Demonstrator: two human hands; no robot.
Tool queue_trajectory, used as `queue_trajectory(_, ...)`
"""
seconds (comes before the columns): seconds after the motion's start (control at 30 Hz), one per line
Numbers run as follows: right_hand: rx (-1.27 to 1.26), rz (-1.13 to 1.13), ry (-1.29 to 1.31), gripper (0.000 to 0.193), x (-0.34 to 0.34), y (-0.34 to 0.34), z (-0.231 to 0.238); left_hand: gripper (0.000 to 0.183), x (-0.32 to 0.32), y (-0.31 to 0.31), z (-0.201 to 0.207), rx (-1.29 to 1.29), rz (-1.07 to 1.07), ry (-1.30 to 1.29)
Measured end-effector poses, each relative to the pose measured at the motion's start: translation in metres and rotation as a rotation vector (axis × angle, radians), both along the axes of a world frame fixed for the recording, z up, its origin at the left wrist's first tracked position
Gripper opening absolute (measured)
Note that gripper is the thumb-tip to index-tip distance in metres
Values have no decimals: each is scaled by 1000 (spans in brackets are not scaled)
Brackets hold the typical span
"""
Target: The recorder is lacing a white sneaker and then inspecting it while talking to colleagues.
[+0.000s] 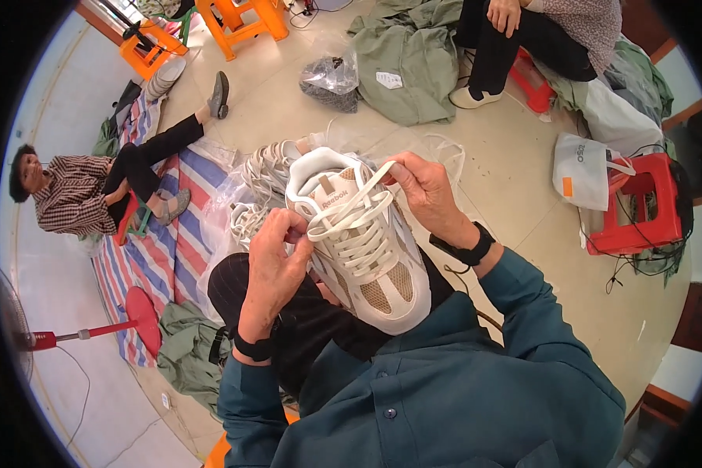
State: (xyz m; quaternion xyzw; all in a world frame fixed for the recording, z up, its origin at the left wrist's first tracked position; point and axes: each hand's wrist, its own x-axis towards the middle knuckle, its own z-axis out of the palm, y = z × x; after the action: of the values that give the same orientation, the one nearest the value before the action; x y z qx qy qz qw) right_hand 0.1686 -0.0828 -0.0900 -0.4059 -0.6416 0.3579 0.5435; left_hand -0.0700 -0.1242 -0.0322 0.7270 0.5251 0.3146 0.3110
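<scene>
A white and beige sneaker point(378, 288) rests on my lap, its toe toward me and its opening away. Cream shoelaces point(359, 214) run crosswise up its front, with loops lying over the tongue. My right hand point(429, 191) pinches a lace by the collar's right side and draws it up taut. At the left side, my left hand point(277, 261) has its fingers curled closed on the lace by the eyelets. More laced sneakers point(269, 168) lie just beyond, partly hidden behind this one.
A person sits at the left on a striped sheet point(183, 226); another sits at top right. A red stool point(647, 207) with a white bag point(581, 171) stands at right. Green cloth point(405, 62) and a clear plastic bag point(330, 78) lie ahead. A fan stand point(140, 320) is at left.
</scene>
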Motion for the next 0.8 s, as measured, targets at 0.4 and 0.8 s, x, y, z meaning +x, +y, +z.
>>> queue_trajectory(0.4,-190,8,253,27,-2,-3,-3,8,-10,2,-1,-82,-56,-39)
queue_trajectory(0.8,-179,-6,269,21,-7,-3,-4,7,-16,2,-4,-103,-47,-121)
